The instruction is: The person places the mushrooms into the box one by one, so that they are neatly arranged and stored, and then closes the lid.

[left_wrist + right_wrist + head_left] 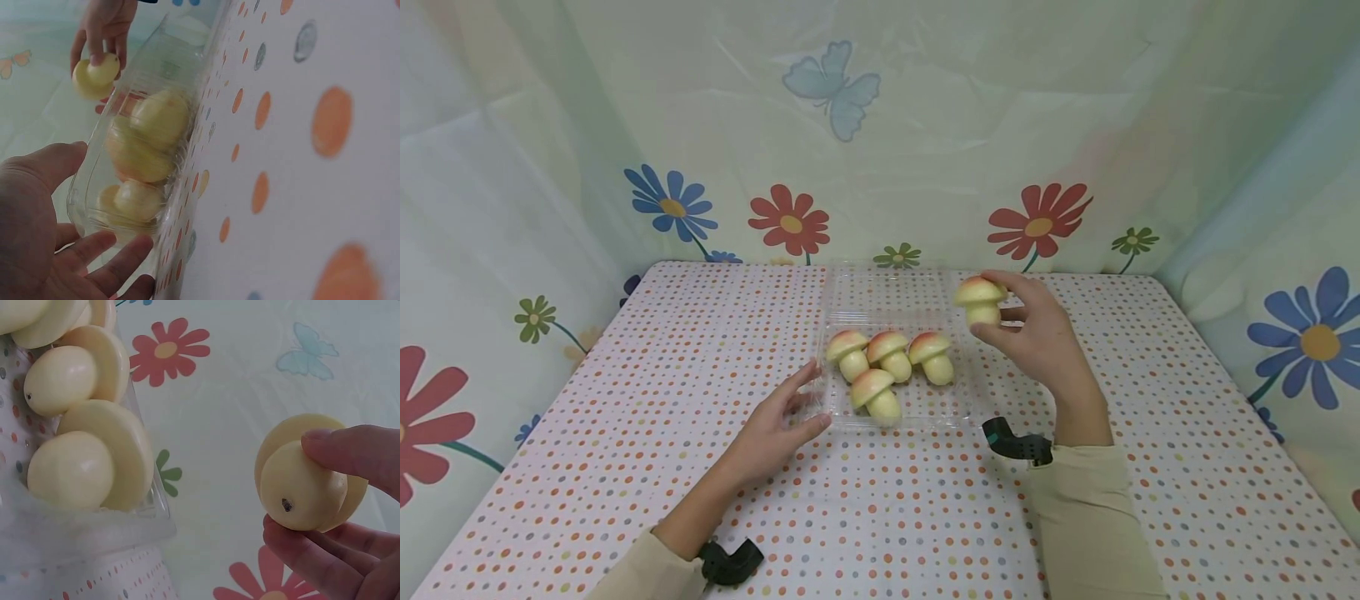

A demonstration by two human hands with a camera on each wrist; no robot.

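My right hand [1033,333] grips a toy mushroom [981,300], pale yellow with a reddish cap top, held up beside the clear plastic box's right side. In the right wrist view the thumb and fingers pinch this mushroom [306,481], its stem end facing the camera. Inside the clear box [925,412] lie several more toy mushrooms [889,354], three in a row and one in front [876,398]. My left hand [771,429] rests at the box's left edge, fingers and thumb spread beside its wall. The left wrist view shows those loosely extended fingers [119,265] close to the box end.
The box's clear lid [887,287] lies folded back behind it. A white tablecloth [880,517] with coloured dots covers the table. Behind stands a flowered curtain [917,125]. Black camera mounts [1018,442] sit at both wrists.
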